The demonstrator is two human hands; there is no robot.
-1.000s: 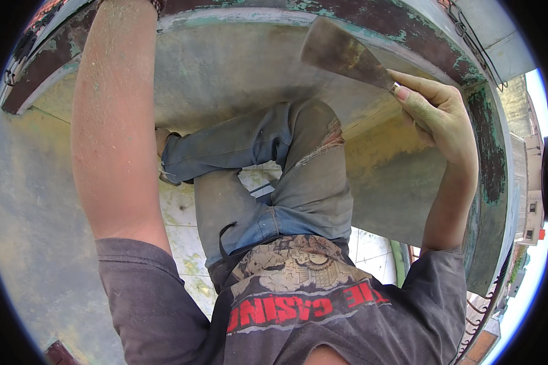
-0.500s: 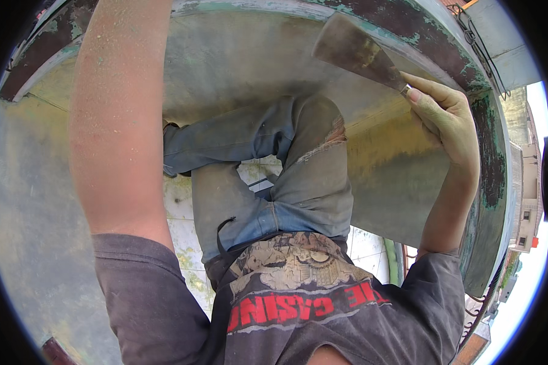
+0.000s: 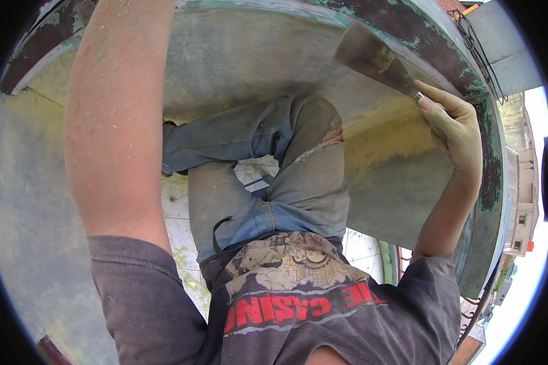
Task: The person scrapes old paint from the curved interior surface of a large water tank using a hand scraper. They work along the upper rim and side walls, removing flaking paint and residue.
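Note:
My right hand [image 3: 453, 118] is wrapped round the handle of a scraper [image 3: 380, 59]. Its wide, stained metal blade points up and to the left, in front of the wall's curved top edge. Between blade and wall I cannot tell whether there is contact. Dark brown and green paint is flaking off the edging [image 3: 432, 42] beside the hand. My left arm [image 3: 119, 121], specked with pale dust, reaches up past the top of the picture, so the left hand is out of sight.
A grimy low wall [image 3: 243, 61] curves round in front of my bent legs [image 3: 310, 158]. White tiles [image 3: 186, 243] with yellowish stains lie below. Dark wire [image 3: 478, 52] hangs at the upper right, with buildings [image 3: 523, 213] beyond the wall.
My right hand and the scraper have shifted slightly right and down, still gripped the same way. My left arm has hardly moved.

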